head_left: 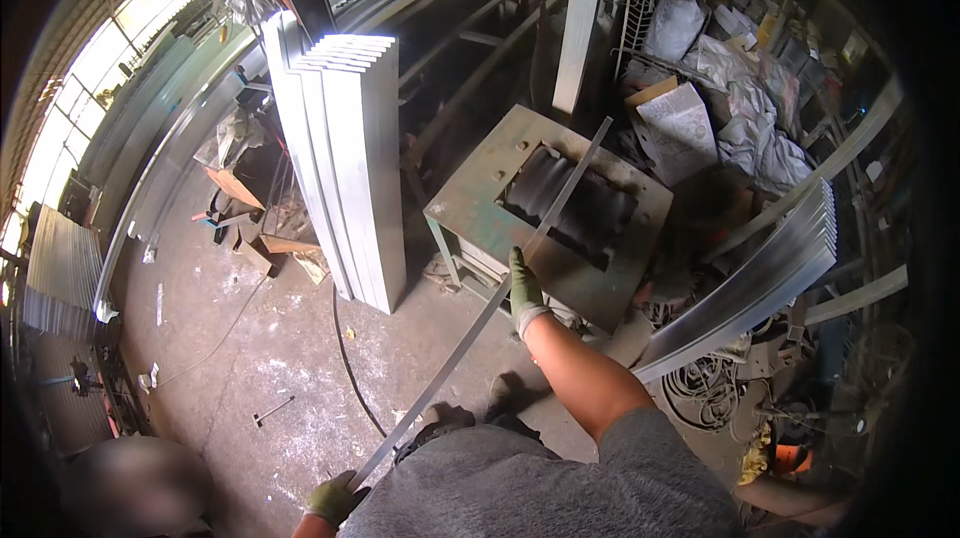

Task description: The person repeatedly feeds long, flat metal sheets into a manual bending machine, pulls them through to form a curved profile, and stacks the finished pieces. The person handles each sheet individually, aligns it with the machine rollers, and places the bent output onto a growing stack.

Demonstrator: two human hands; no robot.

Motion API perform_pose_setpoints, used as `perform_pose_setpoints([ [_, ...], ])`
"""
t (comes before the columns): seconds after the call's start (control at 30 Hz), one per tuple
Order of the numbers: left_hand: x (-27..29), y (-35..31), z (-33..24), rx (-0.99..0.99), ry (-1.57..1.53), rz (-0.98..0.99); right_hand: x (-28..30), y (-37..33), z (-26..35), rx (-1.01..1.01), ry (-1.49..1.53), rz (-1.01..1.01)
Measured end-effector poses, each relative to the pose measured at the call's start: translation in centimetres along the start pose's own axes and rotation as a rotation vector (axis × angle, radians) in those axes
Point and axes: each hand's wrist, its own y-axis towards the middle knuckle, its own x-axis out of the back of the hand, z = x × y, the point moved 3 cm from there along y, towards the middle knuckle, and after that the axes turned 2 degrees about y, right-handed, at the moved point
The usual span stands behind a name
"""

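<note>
Metal strip (437, 379) spanned black rollers (607, 210)

A green-gloved left hand (335, 499) clasped the thin, flat strip's near end; the right hand (524, 290), also gloved, gripped it farther along, beside the rounded rollers' steel-topped machine (468, 206).

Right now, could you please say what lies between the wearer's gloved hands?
The head view shows a long metal strip spanning left hand to right hand.

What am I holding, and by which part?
A long metal strip: your left hand grips it at the near end, your right hand about midway along.
</note>
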Motion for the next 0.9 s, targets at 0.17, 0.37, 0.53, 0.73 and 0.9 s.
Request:
perform_pose_setpoints([
  [0.17, 3.2, 4.3, -6.9, -0.113, -0.094, -0.182, 1.8, 7.2, 1.4, -0.102, -0.004, -0.15],
  [0.37, 7.3, 6.0, -11.6, -0.159, -0.122, 0.06, 3.8, 10.6, 4.5, -0.148, -0.396, -0.321],
  [0.53, 7.5, 3.9, -9.5, -0.134, -0.086, 0.054, 2.1, 4.3, 4.3, -0.082, -0.288, -0.291],
  [0.73, 2.9, 2.9, -0.3, -0.211, -0.018, 0.11, -1.3, -0.9, -0.9, 0.038, -0.349, -0.25],
  [0.9, -1.3, 1.8, 7.3, -0.234, -0.068, 0.124, -3.8, -6.2, -4.8, 0.056, -0.389, -0.252],
])
